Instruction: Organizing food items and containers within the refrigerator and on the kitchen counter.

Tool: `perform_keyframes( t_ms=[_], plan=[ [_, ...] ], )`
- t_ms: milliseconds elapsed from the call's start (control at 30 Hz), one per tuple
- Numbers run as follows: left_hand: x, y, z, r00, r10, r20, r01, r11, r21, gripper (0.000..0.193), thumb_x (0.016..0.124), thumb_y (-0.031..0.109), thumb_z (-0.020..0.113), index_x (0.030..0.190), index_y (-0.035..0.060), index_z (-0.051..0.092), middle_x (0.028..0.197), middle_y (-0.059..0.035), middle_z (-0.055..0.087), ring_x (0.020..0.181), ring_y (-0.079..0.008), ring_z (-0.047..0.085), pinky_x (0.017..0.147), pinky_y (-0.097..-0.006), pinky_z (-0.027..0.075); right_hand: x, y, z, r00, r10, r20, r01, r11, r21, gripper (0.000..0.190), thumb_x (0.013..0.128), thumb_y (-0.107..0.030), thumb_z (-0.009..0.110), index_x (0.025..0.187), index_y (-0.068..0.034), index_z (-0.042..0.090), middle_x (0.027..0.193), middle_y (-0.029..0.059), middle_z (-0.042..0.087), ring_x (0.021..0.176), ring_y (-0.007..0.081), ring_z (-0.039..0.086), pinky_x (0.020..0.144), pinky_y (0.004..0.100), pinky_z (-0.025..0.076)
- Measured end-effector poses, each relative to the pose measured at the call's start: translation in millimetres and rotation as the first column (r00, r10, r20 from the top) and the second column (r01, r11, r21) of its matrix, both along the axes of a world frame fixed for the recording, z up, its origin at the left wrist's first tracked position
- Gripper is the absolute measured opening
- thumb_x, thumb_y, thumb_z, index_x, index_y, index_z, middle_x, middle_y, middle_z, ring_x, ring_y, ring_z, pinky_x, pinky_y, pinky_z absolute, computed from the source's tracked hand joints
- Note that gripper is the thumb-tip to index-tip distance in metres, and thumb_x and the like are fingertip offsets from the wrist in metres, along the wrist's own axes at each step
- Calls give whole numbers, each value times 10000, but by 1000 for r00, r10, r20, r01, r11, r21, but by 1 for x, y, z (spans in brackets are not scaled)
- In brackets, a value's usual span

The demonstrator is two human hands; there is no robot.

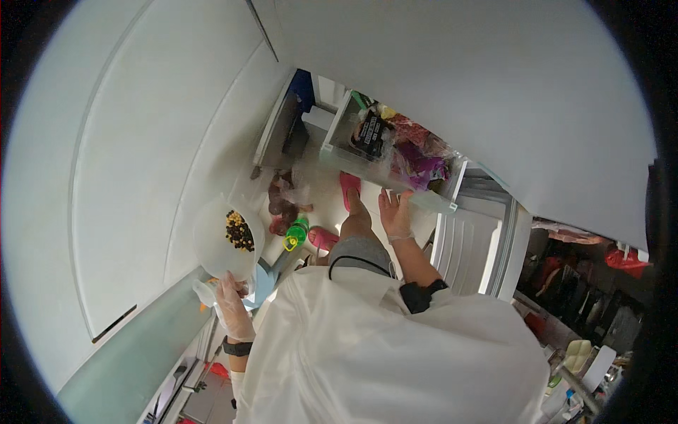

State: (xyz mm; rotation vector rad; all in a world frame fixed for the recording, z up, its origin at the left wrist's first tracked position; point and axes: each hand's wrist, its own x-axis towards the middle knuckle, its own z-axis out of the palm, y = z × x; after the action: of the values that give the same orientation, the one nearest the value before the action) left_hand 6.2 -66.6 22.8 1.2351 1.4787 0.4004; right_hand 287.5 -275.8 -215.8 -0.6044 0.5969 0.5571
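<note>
My left hand (pixel 233 307), in a clear disposable glove and with a black band at the wrist, grips the lower edge of a translucent white bag (pixel 212 241). Dark and yellow round pieces (pixel 240 231) lie in the bag. My right hand (pixel 394 214), also in a clear glove, has its fingertips at the front edge of a pulled-out clear freezer drawer (pixel 355 164); whether they grip it I cannot tell. The drawer holds a black printed package (pixel 372 135), a purple bag (pixel 421 167) and other wrapped food.
A freezer door with ribbed lining (pixel 461 249) stands open at the right. On the floor are a green bottle with a yellow handle (pixel 296 233), a bag of brown round items (pixel 280 199) and pink slippers (pixel 323 238). A cluttered shelf (pixel 582 286) is at far right.
</note>
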Motion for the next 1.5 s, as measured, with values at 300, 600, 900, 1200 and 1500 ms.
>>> perform_keyframes(
  t_ms=[300, 600, 900, 1200, 1500],
  plan=[
    [6, 8, 12, 997, -53, -60, 52, 999, -13, 325, 913, 335, 474, 730, 66, 484, 632, 1, 426, 582, -97, 391, 549, -243, 330, 6, 15, 30, 997, -73, -12, 72, 997, -33, 593, 730, -376, 702, 1160, -70, 431, 1132, 69, 455, 1063, 219, 444, 974, 350, 391],
    [5, 6, 16, 997, -26, -68, 23, 998, -50, 295, 917, 309, 467, 733, 79, 482, 641, 9, 443, 598, -86, 384, 562, -238, 325, 66, 45, -8, 996, -83, 19, 83, 996, 14, 696, 706, -398, 719, 1234, -84, 393, 1212, 61, 427, 1104, 217, 423, 991, 363, 372],
    [-5, 8, 7, 997, 19, -69, -22, 998, -51, 295, 918, 325, 480, 736, 93, 500, 664, 35, 462, 613, -60, 393, 566, -224, 327, 189, 82, -26, 992, -114, 53, 125, 940, -319, 564, 827, -430, 601, 1219, -70, 416, 1197, 108, 458, 1038, 249, 494, 876, 307, 440],
    [-19, 8, 8, 996, -86, 26, 85, 996, 35, 283, 919, 290, 489, 752, 63, 519, 660, 22, 463, 613, -67, 401, 562, -223, 328, 146, 18, 62, 884, 457, 102, -305, 727, -616, 650, 828, -388, 615, 1291, -2, 370, 1199, 112, 469, 1048, 234, 505, 890, 327, 415],
    [-43, 42, -10, 960, -270, 73, 272, 962, -25, 306, 921, 300, 480, 723, 69, 514, 621, 33, 444, 584, -57, 378, 530, -216, 311, -3, -104, 297, 498, 839, -217, 595, -513, -618, 592, 795, -337, 648, 1221, 33, 469, 1210, 229, 509, 1136, 359, 482, 953, 390, 383]
  ],
)
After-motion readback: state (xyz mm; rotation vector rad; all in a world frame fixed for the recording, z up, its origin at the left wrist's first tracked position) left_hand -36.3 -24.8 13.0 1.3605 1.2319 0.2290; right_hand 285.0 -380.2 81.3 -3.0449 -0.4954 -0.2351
